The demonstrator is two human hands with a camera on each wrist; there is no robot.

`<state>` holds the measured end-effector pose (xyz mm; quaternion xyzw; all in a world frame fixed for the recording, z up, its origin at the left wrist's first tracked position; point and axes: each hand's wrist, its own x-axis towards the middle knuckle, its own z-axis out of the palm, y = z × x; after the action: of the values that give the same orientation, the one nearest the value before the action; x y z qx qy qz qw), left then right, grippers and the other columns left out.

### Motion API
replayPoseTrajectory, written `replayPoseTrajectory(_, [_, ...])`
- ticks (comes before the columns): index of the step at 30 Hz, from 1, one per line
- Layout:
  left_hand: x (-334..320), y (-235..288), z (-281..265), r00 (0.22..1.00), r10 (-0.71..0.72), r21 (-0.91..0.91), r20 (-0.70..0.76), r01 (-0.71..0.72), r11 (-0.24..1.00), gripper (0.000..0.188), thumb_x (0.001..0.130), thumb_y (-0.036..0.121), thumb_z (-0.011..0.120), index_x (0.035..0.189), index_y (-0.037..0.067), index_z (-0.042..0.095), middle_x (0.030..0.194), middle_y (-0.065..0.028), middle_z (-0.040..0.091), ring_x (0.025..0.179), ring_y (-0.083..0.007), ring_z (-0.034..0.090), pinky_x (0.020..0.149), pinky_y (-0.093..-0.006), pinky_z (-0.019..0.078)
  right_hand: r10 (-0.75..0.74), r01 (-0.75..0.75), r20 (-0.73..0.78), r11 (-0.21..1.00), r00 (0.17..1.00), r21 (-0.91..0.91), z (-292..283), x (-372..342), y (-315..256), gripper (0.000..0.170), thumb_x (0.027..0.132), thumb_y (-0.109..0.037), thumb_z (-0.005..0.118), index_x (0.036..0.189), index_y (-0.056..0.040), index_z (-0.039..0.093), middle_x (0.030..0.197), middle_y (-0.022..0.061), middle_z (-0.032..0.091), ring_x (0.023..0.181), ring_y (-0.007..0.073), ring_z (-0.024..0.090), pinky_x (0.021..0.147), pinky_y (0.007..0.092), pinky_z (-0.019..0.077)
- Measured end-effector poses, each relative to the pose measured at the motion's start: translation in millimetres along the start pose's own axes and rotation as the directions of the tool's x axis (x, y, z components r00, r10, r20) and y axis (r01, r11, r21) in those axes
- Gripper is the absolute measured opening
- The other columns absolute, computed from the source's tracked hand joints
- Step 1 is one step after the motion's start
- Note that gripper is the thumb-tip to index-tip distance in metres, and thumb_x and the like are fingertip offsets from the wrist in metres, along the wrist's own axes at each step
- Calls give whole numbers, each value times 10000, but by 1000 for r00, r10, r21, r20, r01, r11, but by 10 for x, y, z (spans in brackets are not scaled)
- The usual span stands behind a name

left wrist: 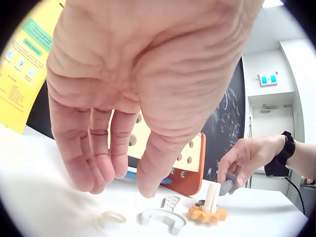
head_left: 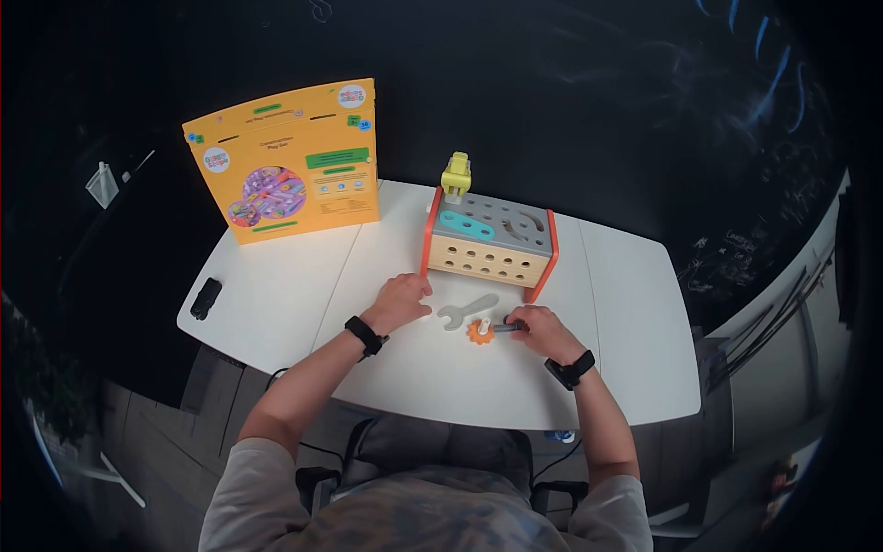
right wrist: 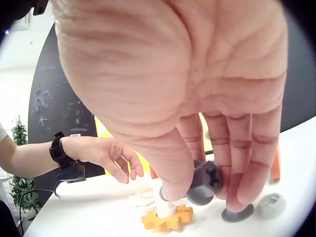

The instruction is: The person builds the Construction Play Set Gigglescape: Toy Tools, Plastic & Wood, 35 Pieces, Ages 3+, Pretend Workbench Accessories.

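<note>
My right hand [head_left: 543, 331] pinches a dark grey toy bolt [right wrist: 206, 181] between thumb and fingers, its hex head and cross slot facing the right wrist camera. Beside the bolt's tip lies an orange toy gear [head_left: 479, 335], with a white peg [left wrist: 212, 196] standing up from its middle. A grey toy wrench [head_left: 471, 311] lies flat between the two hands. To the wrench's left, my left hand [head_left: 400, 302] hovers low over the table with relaxed fingers, holding nothing. Under the right fingertips shows another dark grey round-headed piece [right wrist: 238, 213].
A wooden toy workbench [head_left: 487, 261] with red sides stands behind the hands, carrying a teal perforated strip [head_left: 466, 224] and a yellow-green piece [head_left: 456, 175]. At the back left of the white table [head_left: 635, 322] is a yellow box [head_left: 294, 156]. A black object [head_left: 206, 299] lies far left.
</note>
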<state>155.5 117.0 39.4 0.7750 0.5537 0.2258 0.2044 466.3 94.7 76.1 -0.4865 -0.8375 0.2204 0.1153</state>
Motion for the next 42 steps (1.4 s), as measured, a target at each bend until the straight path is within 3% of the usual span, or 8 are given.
replayPoseTrajectory(4, [5, -4, -42, 1000, -2, 22, -6, 2, 1000, 317, 696, 151, 799, 963, 28, 681, 901, -114, 690, 869, -265, 674, 791, -370, 544, -12, 12, -13, 1000, 1000, -10, 1, 17, -46, 175, 796, -62, 728, 946, -5, 657, 881, 147, 679, 857, 323, 659, 784, 404, 522])
replayPoseTrajectory(7, [26, -12, -126, 996, -6, 2, -93, 6, 1000, 300, 718, 170, 802, 949, 33, 668, 862, -106, 681, 825, -257, 673, 753, -369, 545, -11, 20, -105, 996, 994, 84, -19, 17, -140, 199, 791, -110, 754, 928, 2, 661, 807, 143, 676, 781, 305, 665, 732, 386, 527])
replayPoseTrajectory(9, [53, 74, -281, 968, -153, -42, -198, 148, 988, 331, 754, 219, 803, 981, 41, 639, 813, -97, 662, 781, -248, 663, 714, -353, 540, 7, 7, -158, 996, 987, 85, -35, 38, -176, 244, 786, -157, 777, 931, 4, 663, 755, 137, 664, 707, 277, 656, 682, 366, 525])
replayPoseTrajectory(13, [248, -35, -414, 917, -136, -96, -376, 108, 990, 361, 806, 256, 784, 1021, 34, 596, 833, -90, 650, 753, -226, 653, 694, -348, 532, 83, -32, -305, 985, 949, 170, 7, 144, -170, 267, 777, -183, 796, 917, 2, 664, 713, 120, 654, 635, 243, 634, 636, 351, 519])
replayPoseTrajectory(18, [513, -37, -544, 866, -107, -240, -488, -15, 971, 488, 912, 287, 674, 1283, -1, 540, 1093, -220, 656, 934, -291, 683, 828, -390, 544, 150, -9, -530, 966, 835, 259, 6, 313, -291, 279, 773, -193, 802, 900, 13, 664, 680, 115, 652, 589, 234, 630, 594, 345, 515])
replayPoseTrajectory(24, [780, 7, -373, 949, -202, -261, -240, 138, 956, 594, 986, 403, 500, 1416, -3, 443, 1216, -287, 627, 1101, -399, 634, 950, -464, 500, 257, -144, -622, 963, 739, 227, 15, 480, -377, 292, 756, -198, 806, 881, 24, 663, 681, 128, 666, 607, 248, 653, 598, 352, 521])
replayPoseTrajectory(35, [814, 180, -289, 934, -186, -199, -307, 128, 972, 370, 986, 221, 425, 1286, 26, 520, 1016, -294, 669, 969, -484, 633, 892, -544, 504, 114, -98, -739, 993, 664, 65, 190, 580, -226, 306, 715, -177, 851, 896, 15, 695, 632, 123, 655, 556, 243, 634, 570, 341, 506])
replayPoseTrajectory(42, [827, 210, -273, 928, -220, -262, -302, 141, 955, 383, 965, 210, 420, 1278, 14, 522, 1009, -306, 666, 970, -489, 632, 907, -542, 498, 167, -108, -664, 986, 729, 130, 168, 563, -254, 307, 716, -106, 828, 942, 36, 676, 765, 162, 679, 651, 298, 656, 623, 377, 536])
